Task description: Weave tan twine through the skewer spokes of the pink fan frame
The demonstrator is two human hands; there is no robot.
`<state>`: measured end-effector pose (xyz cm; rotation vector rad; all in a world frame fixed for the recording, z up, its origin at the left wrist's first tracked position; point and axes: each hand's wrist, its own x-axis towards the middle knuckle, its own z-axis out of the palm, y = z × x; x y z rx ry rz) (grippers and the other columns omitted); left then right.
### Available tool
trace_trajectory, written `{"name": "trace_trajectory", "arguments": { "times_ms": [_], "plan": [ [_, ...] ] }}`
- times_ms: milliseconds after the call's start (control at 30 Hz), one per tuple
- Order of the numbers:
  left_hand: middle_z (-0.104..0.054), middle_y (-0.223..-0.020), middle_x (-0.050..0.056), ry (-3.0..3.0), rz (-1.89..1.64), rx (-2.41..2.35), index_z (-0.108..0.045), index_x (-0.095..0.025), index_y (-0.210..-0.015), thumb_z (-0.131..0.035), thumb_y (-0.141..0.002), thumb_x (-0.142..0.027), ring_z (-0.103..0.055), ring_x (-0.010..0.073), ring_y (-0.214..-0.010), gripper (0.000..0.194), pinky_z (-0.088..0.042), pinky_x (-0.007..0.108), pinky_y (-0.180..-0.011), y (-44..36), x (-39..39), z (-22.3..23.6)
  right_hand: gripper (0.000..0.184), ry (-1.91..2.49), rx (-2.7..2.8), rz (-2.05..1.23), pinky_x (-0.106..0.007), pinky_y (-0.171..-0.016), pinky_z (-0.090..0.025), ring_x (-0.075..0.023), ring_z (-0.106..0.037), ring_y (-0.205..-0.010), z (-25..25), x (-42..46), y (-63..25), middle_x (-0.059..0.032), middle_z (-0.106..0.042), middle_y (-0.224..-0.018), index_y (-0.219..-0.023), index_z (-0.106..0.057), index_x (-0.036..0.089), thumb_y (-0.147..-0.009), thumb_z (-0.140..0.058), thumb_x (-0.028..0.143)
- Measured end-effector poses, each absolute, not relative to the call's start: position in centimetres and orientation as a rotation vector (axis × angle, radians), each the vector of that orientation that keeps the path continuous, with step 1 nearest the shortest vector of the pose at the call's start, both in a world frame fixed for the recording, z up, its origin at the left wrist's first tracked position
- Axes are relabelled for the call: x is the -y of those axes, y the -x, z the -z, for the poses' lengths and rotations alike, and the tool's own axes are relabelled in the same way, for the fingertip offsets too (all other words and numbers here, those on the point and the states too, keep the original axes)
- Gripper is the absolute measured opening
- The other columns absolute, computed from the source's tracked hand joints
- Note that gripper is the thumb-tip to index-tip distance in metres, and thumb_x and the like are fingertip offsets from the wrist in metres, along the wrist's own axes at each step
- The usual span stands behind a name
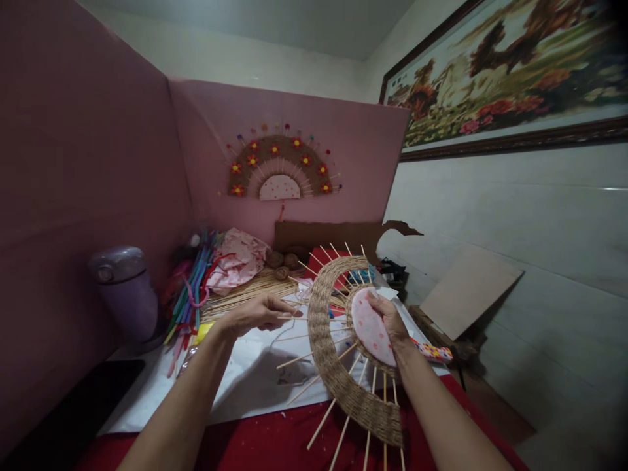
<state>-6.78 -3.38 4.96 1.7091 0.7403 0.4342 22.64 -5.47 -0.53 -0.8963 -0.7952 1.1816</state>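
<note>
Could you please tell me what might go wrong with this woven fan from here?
The left hand is right at the bare sticks, so a careless push might bend or snap one. The right hand grips at the spotted centre, well inside the woven band, so the band could perhaps twist if pressed.

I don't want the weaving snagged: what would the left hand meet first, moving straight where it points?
Past the stick beside it, the left hand would likely first meet the woven twine band, though depth is unclear.
</note>
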Motion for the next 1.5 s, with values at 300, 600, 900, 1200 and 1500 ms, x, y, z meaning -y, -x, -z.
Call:
{"name": "trace_trajectory", "arguments": {
  "times_ms": [300, 600, 900, 1200, 1500],
  "plan": [
    [-0.038, -0.051, -0.006, -1.689, -0.507, -0.757, -0.064, -0.012, -0.107, -0.058, -0.077, -0.031, -0.025, 0.0050, -0.045, 0.037, -0.017, 0.021, -0.043, 8.0, 2.9, -5.1, 0.032, 0.919, 0.766, -1.158, -0.023, -0.046, -0.037, -0.0114, -0.048, -0.046, 0.3, 5.3, -22.6, 0.0035, -0.057, -0.052, -0.071, -0.060, 0.016, -0.052, -0.077, 0.036],
    [-0.038, -0.050, -0.005, -1.759, -0.546, -0.805, -0.067, -0.011, -0.101, -0.060, -0.077, -0.038, -0.026, 0.0047, -0.044, 0.037, -0.017, 0.020, -0.041, 8.3, 3.2, -5.6, 0.032, 0.945, 0.747, -1.131, -0.023, -0.047, -0.037, -0.0110, -0.047, -0.045, 0.7, 4.9, -22.9, 0.0039, -0.056, -0.051, -0.069, -0.059, 0.015, -0.053, -0.077, 0.037],
    [-0.045, -0.048, -0.004, -1.826, -0.464, -0.749, -0.068, -0.012, -0.099, -0.063, -0.074, -0.033, -0.037, 0.0058, -0.044, 0.033, -0.026, 0.020, -0.043, 7.6, 4.0, -6.4, 0.029, 0.931, 0.785, -1.113, -0.023, -0.046, -0.035, -0.0101, -0.046, -0.044, 0.8, 5.0, -22.8, 0.0051, -0.054, -0.050, -0.068, -0.059, 0.016, -0.056, -0.076, 0.036],
    [-0.049, -0.048, -0.004, -1.893, -0.308, -0.679, -0.067, -0.015, -0.103, -0.058, -0.077, -0.030, -0.038, 0.0058, -0.043, 0.031, -0.028, 0.019, -0.044, 6.2, 4.2, -5.4, 0.032, 0.940, 0.781, -1.109, -0.022, -0.043, -0.034, -0.0089, -0.043, -0.043, 0.3, 5.5, -22.3, 0.0049, -0.052, -0.048, -0.066, -0.057, 0.016, -0.053, -0.078, 0.038],
    [-0.049, -0.048, -0.003, -1.932, -0.313, -0.691, -0.067, -0.017, -0.105, -0.060, -0.077, -0.037, -0.039, 0.0061, -0.043, 0.035, -0.027, 0.018, -0.042, 6.7, 3.7, -5.4, 0.033, 0.935, 0.770, -1.098, -0.023, -0.045, -0.035, -0.0102, -0.046, -0.044, 0.9, 5.0, -22.7, 0.0041, -0.055, -0.050, -0.068, -0.059, 0.016, -0.052, -0.077, 0.038]
  ]
}}
